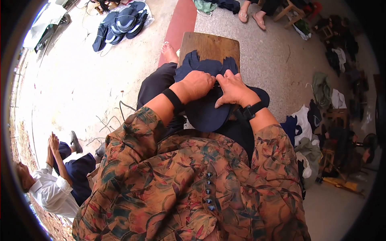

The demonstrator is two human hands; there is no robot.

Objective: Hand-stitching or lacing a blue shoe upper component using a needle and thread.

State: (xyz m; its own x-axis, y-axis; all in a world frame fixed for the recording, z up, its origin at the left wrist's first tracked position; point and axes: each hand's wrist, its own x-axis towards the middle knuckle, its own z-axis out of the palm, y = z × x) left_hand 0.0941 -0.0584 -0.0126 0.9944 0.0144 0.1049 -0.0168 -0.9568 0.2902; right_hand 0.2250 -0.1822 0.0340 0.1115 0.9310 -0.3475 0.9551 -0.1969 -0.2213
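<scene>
Dark navy rounded cloth pieces (207, 114) lie across my lap and the near edge of a wooden stool (209, 44). My left hand (196, 85) is closed, knuckles up, with its fingertips pinched at the upper edge of the cloth. Close beside it, my right hand (235, 89) bends its fingers toward the same edge, while its thumb presses lower down on the cloth. What lies between the fingertips is too small to make out. Ragged navy fabric scraps (207, 65) rest on the stool just beyond both hands.
A pile of dark rounded pieces (124, 24) lies on plastic at the far left. A person in a white shirt (56, 193) sits at the left. Another person's feet (259, 21) show at the far right. Garments (301, 124) and small wooden stools (291, 14) line the right side.
</scene>
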